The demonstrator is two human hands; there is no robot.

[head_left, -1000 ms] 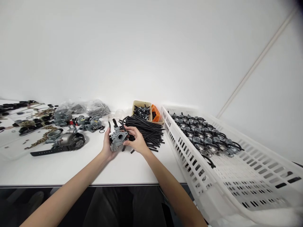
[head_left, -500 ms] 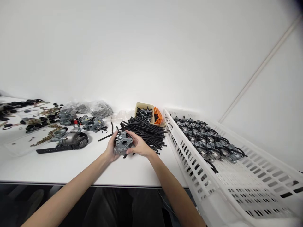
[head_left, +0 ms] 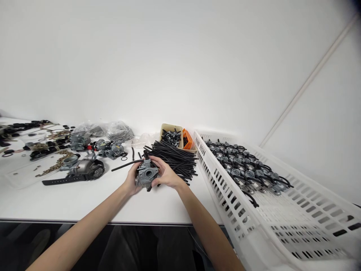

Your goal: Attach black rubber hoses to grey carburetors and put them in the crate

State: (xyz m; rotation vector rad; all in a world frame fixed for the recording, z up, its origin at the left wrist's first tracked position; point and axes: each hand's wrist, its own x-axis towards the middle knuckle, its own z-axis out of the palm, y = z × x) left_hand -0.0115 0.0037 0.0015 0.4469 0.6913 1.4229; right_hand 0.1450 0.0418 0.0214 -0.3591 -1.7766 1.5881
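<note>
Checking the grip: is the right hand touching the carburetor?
Touching: the head view shows the right hand with its thumb against the side of the carburetor.

Two bare hands (head_left: 132,180), one held grey metal carburetor (head_left: 144,176), one slotted white plastic crate (head_left: 255,241), one cream plastic bin (head_left: 168,126) and one orange plastic basket (head_left: 188,140) are counted — the thin black tubes (head_left: 172,156) are too heaped for counting.

Carburetor (head_left: 147,174) between left hand (head_left: 132,180) and right hand (head_left: 168,174), over the table (head_left: 160,209)
Watch (head_left: 97,172) to the left; tubes (head_left: 177,160) behind the right hand; bin (head_left: 172,127) behind the tubes; crate (head_left: 267,231) at right, more carburetors (head_left: 242,165) in it
</note>
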